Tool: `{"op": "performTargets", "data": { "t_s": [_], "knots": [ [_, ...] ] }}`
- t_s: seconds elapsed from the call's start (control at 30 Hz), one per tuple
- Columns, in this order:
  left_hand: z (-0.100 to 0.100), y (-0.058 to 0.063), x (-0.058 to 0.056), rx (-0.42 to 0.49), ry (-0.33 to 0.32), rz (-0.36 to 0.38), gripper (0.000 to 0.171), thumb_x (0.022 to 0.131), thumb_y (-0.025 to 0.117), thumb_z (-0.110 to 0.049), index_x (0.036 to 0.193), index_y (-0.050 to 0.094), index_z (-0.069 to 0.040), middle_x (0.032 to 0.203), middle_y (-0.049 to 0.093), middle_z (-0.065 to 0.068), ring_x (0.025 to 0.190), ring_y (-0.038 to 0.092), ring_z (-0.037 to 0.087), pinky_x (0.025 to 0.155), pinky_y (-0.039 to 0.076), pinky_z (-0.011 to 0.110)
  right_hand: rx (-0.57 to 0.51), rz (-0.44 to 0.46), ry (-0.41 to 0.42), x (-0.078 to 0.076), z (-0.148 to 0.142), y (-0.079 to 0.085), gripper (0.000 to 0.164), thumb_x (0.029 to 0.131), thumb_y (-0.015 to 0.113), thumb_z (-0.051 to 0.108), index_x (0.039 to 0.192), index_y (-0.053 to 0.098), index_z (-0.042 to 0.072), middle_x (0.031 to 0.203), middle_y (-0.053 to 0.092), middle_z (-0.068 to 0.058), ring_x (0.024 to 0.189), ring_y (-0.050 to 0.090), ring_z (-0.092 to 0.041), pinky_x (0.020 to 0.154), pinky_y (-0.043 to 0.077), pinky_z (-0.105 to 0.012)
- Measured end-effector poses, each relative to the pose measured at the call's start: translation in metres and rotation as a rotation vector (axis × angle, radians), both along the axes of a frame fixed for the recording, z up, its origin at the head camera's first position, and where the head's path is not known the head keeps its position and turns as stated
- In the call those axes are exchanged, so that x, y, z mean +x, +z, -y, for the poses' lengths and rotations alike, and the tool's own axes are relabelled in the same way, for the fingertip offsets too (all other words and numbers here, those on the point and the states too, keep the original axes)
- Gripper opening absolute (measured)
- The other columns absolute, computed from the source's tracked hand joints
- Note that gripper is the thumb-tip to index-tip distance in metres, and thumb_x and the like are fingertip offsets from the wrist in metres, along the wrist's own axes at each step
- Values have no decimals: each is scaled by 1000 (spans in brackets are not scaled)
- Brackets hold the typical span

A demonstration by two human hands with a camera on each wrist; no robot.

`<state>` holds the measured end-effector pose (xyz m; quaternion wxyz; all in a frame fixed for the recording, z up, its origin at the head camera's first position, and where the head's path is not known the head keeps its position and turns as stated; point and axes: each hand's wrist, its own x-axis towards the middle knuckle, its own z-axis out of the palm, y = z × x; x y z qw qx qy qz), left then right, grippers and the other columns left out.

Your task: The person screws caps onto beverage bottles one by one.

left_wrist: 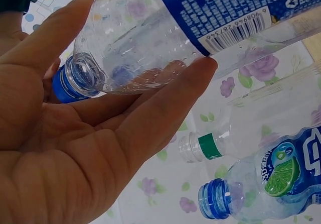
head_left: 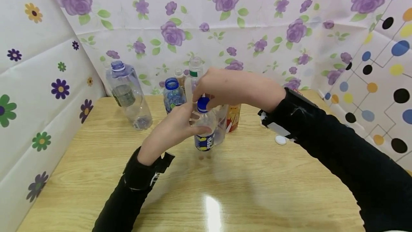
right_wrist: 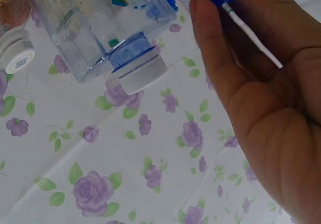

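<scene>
In the head view my left hand (head_left: 172, 126) grips a clear Pepsi bottle (head_left: 204, 142) with a blue label. The bottle is upright in front of several others, and I cannot tell whether its base touches the table. My right hand (head_left: 222, 85) reaches over from above and pinches the blue cap (head_left: 202, 104) at the bottle's neck between thumb and fingers. From the cap's top a thin white stick (right_wrist: 253, 35) juts out under the right palm. In the left wrist view the thumb and fingers spread around the bottle's clear shoulder (left_wrist: 135, 38), just beside the label.
A large clear bottle (head_left: 133, 101) without a cap stands on the left. Behind the hands are a blue-necked lime bottle (head_left: 173, 96), a green-banded clear bottle (head_left: 195, 68), a white-capped square bottle (right_wrist: 85, 23) and an orange-labelled container (head_left: 234, 116). A white cap (head_left: 280, 139) lies on the wooden table (head_left: 257, 189).
</scene>
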<state>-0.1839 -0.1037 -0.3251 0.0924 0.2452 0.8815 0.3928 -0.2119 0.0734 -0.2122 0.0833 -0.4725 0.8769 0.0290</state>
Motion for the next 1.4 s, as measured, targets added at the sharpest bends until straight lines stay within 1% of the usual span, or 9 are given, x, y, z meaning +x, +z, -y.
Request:
{"op": "performTargets", "data": {
  "t_s": [0.13, 0.3, 0.4, 0.47, 0.7, 0.83, 1.03, 1.23, 1.4],
  "knots": [
    [0, 0, -1, -2, -6, -24, 80, 92, 78, -31, 157, 32, -24, 144, 56, 2, 123, 61, 27, 95, 57, 41, -12, -5, 53, -2, -2, 0, 27, 90, 77, 6, 117, 77, 9, 110, 74, -3, 100, 69, -17, 90, 60, -29],
    [2, -1, -1, -13, -4, -29, 79, 92, 78, -30, 157, 33, -23, 142, 58, 3, 122, 61, 27, 96, 57, 41, -33, -1, 80, -3, 0, 0, 13, 92, 75, 7, 104, 78, 9, 94, 74, 0, 87, 67, -15, 81, 59, -27],
    [2, 0, -1, -20, 0, -31, 82, 92, 78, -30, 158, 31, -24, 142, 58, 4, 122, 61, 27, 97, 57, 42, -15, -19, 49, -3, 3, -1, 4, 94, 73, 11, 94, 76, 8, 82, 69, 0, 75, 61, -14, 71, 54, -25],
    [2, 0, 0, -23, 4, -28, 82, 92, 78, -30, 159, 31, -25, 144, 57, 4, 123, 61, 28, 97, 57, 42, 8, -31, 5, -2, 7, -2, 10, 96, 72, 15, 89, 75, 8, 77, 65, -1, 69, 57, -15, 67, 50, -26],
    [3, -1, 0, -18, 11, 4, 80, 93, 77, -31, 158, 32, -25, 146, 55, 3, 125, 59, 28, 98, 56, 41, 44, -24, -96, -1, 11, -5, 18, 97, 72, 24, 88, 76, 9, 78, 69, -4, 67, 59, -16, 66, 52, -27],
    [2, -3, 1, -18, 22, 26, 82, 92, 77, -32, 159, 29, -25, 144, 56, 2, 125, 59, 26, 97, 56, 41, 44, -8, -39, -2, 7, -4, 14, 94, 76, 20, 102, 78, 9, 92, 73, -2, 82, 67, -16, 77, 59, -27],
    [-1, -4, 1, 1, 3, 7, 86, 92, 77, -31, 160, 24, -26, 142, 57, 2, 124, 60, 25, 96, 57, 40, 2, 27, 73, -4, -2, -3, 32, 89, 79, 6, 120, 76, 13, 115, 73, -1, 108, 67, -17, 94, 59, -31],
    [-2, -2, 0, -20, 7, -23, 85, 91, 78, -32, 159, 28, -25, 144, 57, 4, 122, 61, 26, 95, 57, 40, -35, -5, 13, -1, 1, -6, 13, 92, 76, 14, 104, 78, 9, 96, 74, -1, 88, 69, -16, 81, 60, -28],
    [-1, -1, 0, -27, 16, -8, 83, 91, 78, -33, 158, 30, -24, 143, 57, 4, 123, 61, 26, 96, 57, 41, -12, -47, -65, 2, 7, -8, 15, 94, 75, 23, 93, 77, 8, 84, 72, -2, 74, 66, -15, 72, 58, -28]
  ]
}}
